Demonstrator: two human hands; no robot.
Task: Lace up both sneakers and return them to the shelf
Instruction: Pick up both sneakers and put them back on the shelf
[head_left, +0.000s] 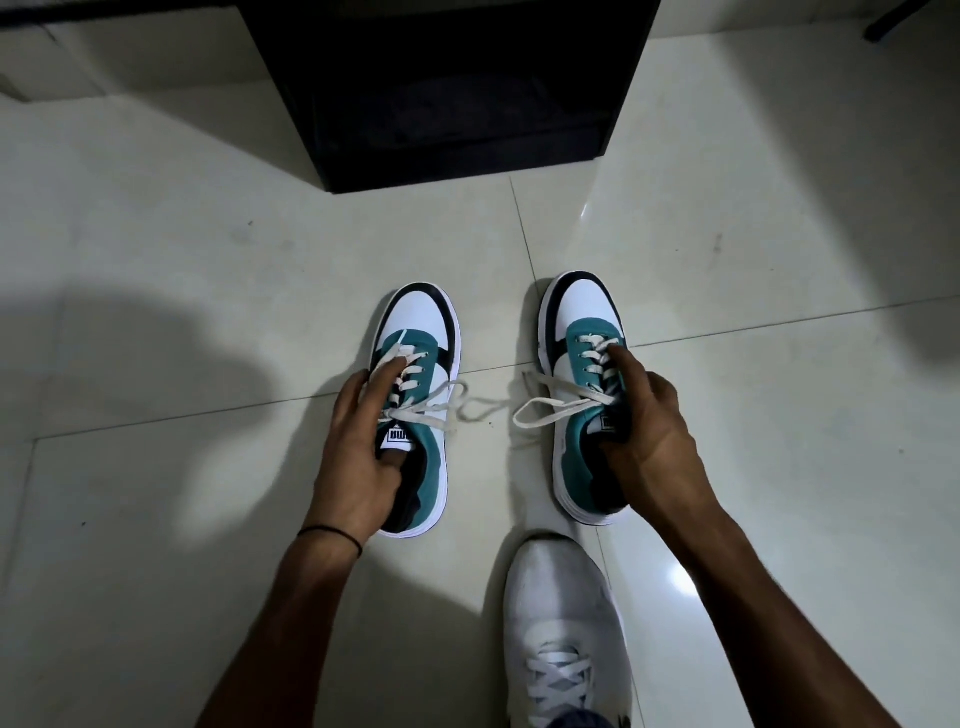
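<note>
Two teal, white and black sneakers stand on the floor, toes pointing away from me. My left hand grips the left sneaker by its tongue, thumb inside the opening and fingers over the laces. My right hand grips the right sneaker the same way. Both are laced, and loose white lace ends trail onto the floor between them. The black shelf stands ahead, its dark opening facing me.
The floor is pale glossy tile. A white sneaker worn on my foot is planted just behind the right sneaker. A dark shadow lies on the tiles to the left.
</note>
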